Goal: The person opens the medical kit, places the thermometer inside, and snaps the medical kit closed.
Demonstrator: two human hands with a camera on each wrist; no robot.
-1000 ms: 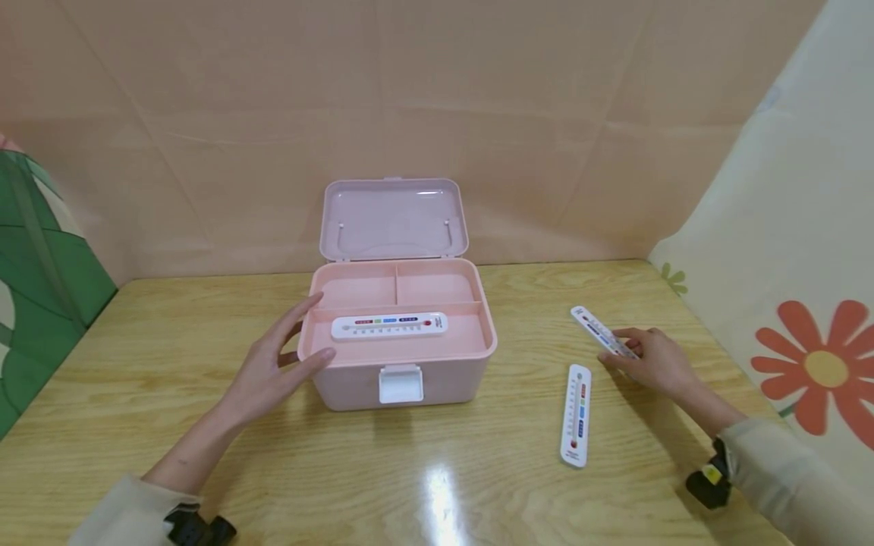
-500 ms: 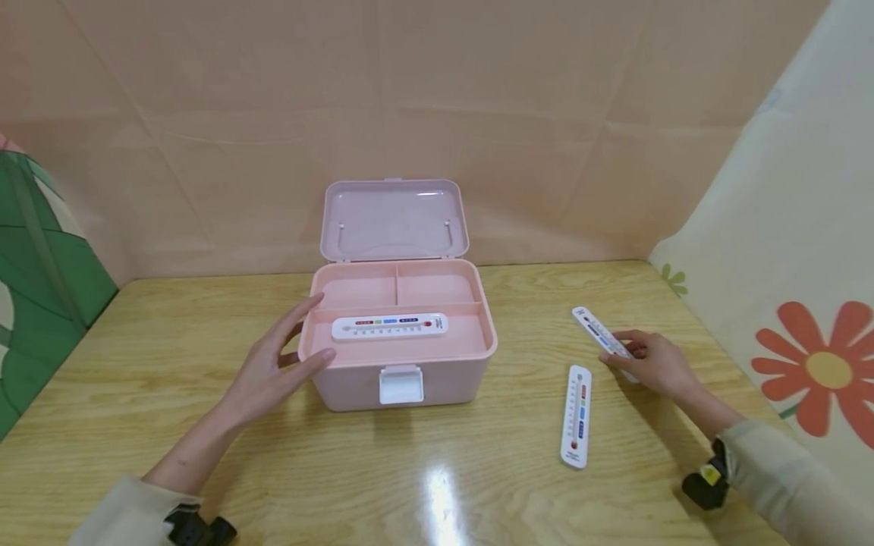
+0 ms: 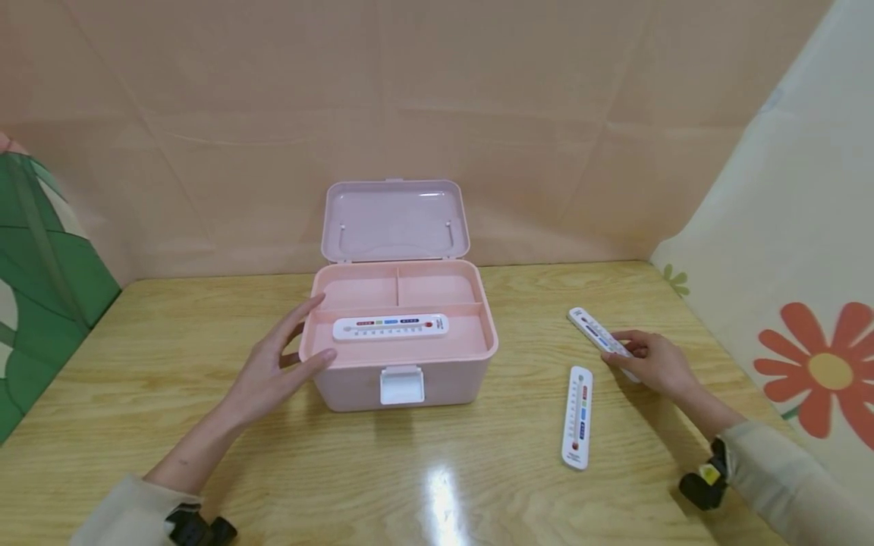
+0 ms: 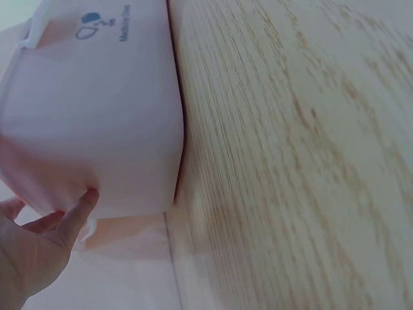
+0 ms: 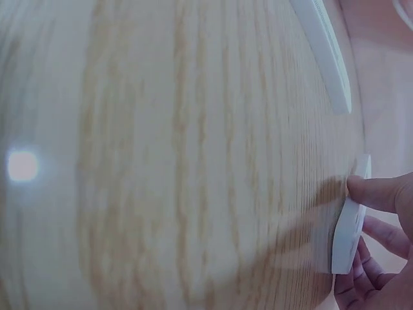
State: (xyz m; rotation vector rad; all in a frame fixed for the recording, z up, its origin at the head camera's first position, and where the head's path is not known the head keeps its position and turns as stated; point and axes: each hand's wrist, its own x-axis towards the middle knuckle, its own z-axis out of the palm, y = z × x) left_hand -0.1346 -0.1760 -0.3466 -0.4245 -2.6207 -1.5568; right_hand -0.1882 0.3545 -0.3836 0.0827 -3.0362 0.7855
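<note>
A pink lidded box (image 3: 344,390) stands on the table with its lid raised; its front carries lettering in the left wrist view. Along its left front corner my left hand (image 3: 269,371) rests with fingers spread, the thumb (image 4: 82,205) touching the wall. One white thermometer (image 3: 391,327) lies lengthwise in the box's front compartment. Off to the right, my right hand (image 3: 658,364) pinches a second thermometer (image 3: 591,328) between thumb and fingers, close to the tabletop. A third thermometer (image 3: 577,418) lies on the wood between the box and that hand.
Two smaller compartments (image 3: 437,284) fill the back of the box's tray. The raised lid (image 3: 394,220) stands close to a peach cloth backdrop (image 3: 580,114). A flower-printed cloth (image 3: 812,303) borders the wooden table (image 3: 478,462) at the right.
The thermometer in my right hand has shifted slightly, its far end now a little further left. My left hand, the box and the other thermometers have stayed in place.
</note>
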